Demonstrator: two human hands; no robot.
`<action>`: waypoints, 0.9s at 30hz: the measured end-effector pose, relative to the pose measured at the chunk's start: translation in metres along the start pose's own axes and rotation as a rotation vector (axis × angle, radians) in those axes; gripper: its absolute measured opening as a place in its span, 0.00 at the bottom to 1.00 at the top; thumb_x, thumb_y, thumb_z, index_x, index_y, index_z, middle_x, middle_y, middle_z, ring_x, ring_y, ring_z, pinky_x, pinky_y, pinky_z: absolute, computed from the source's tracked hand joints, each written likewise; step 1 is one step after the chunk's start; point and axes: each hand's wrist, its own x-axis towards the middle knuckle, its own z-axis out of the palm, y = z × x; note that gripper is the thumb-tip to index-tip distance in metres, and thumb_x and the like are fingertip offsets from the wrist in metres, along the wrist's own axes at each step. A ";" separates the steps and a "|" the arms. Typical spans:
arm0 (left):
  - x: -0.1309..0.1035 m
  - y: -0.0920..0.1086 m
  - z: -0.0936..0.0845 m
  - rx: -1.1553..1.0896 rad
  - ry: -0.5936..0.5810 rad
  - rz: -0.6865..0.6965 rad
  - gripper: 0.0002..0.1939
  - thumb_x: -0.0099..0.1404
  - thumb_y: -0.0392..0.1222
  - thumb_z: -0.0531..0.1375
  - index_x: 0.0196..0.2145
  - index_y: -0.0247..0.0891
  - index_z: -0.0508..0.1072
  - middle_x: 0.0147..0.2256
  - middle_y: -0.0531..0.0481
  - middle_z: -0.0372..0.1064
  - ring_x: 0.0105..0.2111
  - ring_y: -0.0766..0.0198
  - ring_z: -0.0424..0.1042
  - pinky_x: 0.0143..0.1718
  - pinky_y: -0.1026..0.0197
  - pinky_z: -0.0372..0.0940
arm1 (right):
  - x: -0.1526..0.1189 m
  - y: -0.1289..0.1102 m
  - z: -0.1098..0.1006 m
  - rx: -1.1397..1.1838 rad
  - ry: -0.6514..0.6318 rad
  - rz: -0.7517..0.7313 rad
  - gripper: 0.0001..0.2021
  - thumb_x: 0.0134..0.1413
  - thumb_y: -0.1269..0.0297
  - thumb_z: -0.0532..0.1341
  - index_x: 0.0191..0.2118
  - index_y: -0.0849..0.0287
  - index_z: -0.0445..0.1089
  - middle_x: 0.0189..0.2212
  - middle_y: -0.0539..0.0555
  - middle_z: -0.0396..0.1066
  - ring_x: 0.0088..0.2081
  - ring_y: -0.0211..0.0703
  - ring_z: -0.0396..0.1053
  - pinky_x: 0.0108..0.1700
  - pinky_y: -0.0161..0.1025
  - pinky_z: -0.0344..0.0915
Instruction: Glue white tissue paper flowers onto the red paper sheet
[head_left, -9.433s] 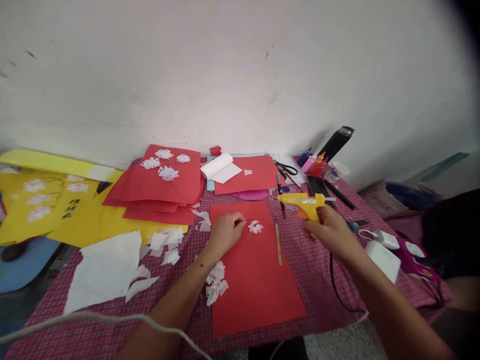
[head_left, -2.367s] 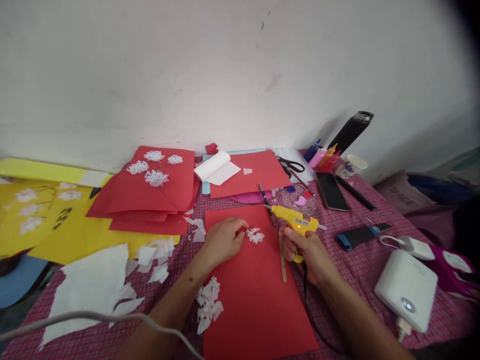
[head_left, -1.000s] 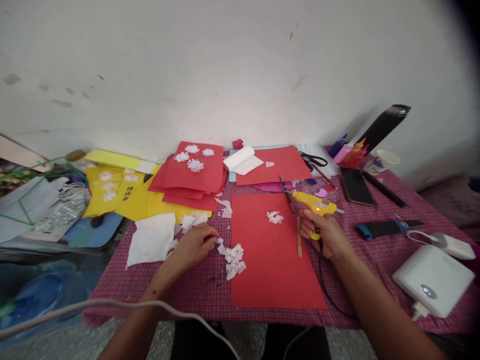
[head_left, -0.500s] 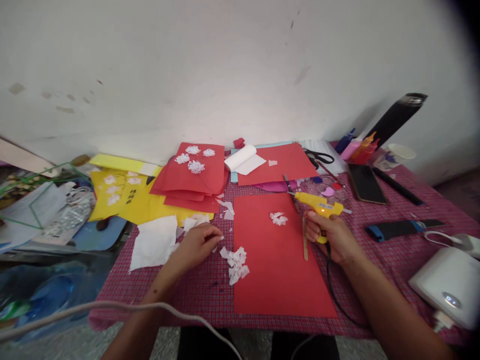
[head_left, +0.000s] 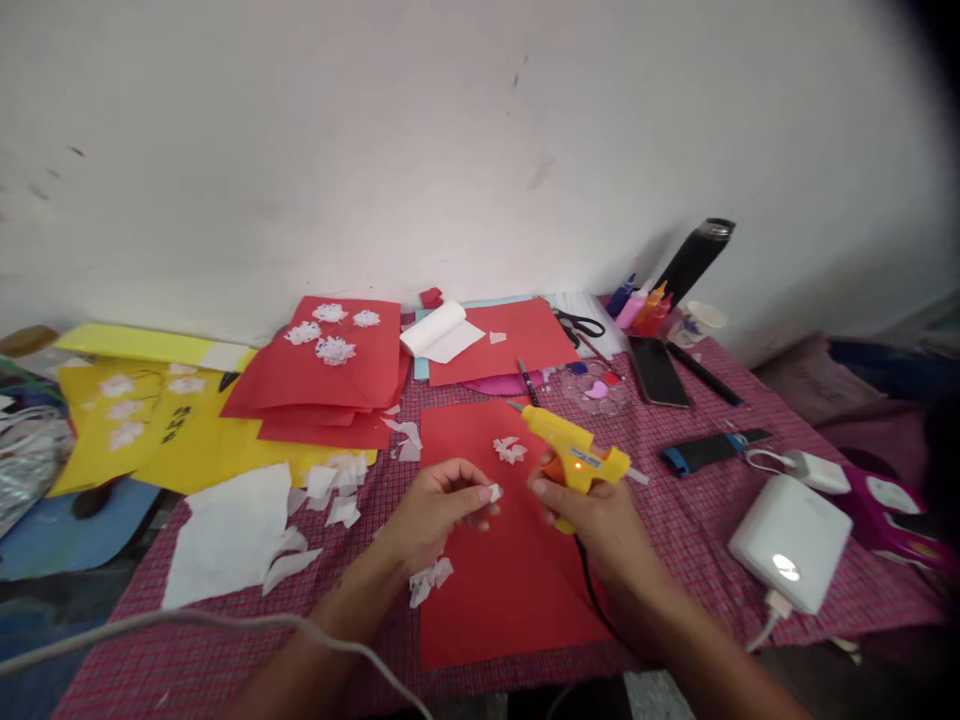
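Note:
A red sheet [head_left: 517,590] lies flat on the table, with a small cluster of crumpled white paper [head_left: 510,450] on its upper part. Over the sheet's left side, my left hand [head_left: 442,505] pinches a small white paper piece [head_left: 495,492] between thumb and fingers. My right hand [head_left: 589,505] is wrapped round the grip of a yellow glue gun [head_left: 577,447], whose nozzle points up and left, above the cluster. Loose white crumpled pieces [head_left: 430,580] lie at the sheet's left edge, partly hidden by my left hand and wrist.
White tissue [head_left: 225,535] and scraps lie left. Behind are red cards with white flowers [head_left: 337,385], a white roll [head_left: 435,330] and scissors [head_left: 577,325]. At right stand a phone [head_left: 658,371] and a white power box [head_left: 791,543]. A pale cable [head_left: 292,622] crosses the foreground.
My left hand has moved right from beside the sheet to over it, holding a paper piece. The glue gun is still in my right hand. The view has shifted to the right.

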 end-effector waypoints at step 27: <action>-0.014 -0.023 0.034 -0.271 -0.097 -0.036 0.16 0.50 0.39 0.75 0.34 0.33 0.74 0.32 0.48 0.76 0.31 0.65 0.75 0.34 0.63 0.70 | -0.031 0.016 0.007 0.007 0.002 -0.072 0.13 0.46 0.58 0.72 0.36 0.55 0.71 0.29 0.51 0.74 0.31 0.47 0.72 0.36 0.44 0.72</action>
